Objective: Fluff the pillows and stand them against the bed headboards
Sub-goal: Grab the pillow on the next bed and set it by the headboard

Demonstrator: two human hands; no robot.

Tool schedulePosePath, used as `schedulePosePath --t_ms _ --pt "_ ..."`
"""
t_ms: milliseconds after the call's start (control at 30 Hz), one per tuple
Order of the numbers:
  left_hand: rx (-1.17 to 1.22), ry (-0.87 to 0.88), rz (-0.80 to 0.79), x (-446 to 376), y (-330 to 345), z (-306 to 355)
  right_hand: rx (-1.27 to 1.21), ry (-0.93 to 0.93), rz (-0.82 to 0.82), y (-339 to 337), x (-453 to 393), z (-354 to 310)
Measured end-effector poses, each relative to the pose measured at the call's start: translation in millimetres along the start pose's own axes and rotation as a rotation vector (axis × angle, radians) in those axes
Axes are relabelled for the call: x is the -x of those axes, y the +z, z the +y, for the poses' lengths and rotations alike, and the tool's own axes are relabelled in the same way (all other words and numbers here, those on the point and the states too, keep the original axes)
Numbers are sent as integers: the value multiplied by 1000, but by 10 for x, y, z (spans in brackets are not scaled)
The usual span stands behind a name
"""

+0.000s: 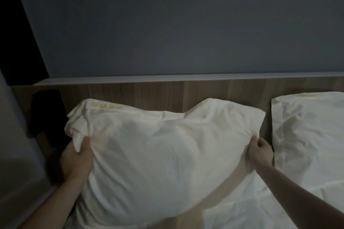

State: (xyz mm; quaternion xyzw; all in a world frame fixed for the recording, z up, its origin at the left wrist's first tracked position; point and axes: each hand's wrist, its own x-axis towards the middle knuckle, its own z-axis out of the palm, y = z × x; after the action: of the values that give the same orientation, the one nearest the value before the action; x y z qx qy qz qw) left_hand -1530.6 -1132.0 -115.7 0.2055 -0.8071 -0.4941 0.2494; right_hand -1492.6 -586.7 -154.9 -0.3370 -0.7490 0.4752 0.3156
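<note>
A large white pillow [160,154] with small yellow lettering near its top left corner fills the middle of the view, its top edge near the wooden headboard [167,95]. My left hand [76,158] grips the pillow's left edge, pinching bunched fabric. My right hand [258,152] grips its right edge. A second white pillow [309,132] leans against the headboard at the right. Whether the held pillow touches the headboard cannot be told.
White bed sheet [251,208] lies below the pillows. A pale ledge [167,78] tops the headboard under a grey wall. A dark object [48,113] hangs or stands at the left end of the headboard. The room is dim.
</note>
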Motion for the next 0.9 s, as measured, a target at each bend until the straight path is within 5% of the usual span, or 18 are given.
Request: schedulePosePath --t_ms 200,333,500,700,900 --pt "-151 -21 -175 -130 -181 -58 79 36 -114 51 -99 64" --pt "-157 92 -27 -191 -311 211 10 -188 -7 55 -261 -335" --pt "-334 328 -31 -169 -307 725 277 -497 -171 126 -398 -911" --pt "-589 460 -289 -307 -101 926 597 -483 -308 268 -433 -1178" --pt "-745 471 -314 -351 -57 973 713 -507 -322 274 -520 -1220"
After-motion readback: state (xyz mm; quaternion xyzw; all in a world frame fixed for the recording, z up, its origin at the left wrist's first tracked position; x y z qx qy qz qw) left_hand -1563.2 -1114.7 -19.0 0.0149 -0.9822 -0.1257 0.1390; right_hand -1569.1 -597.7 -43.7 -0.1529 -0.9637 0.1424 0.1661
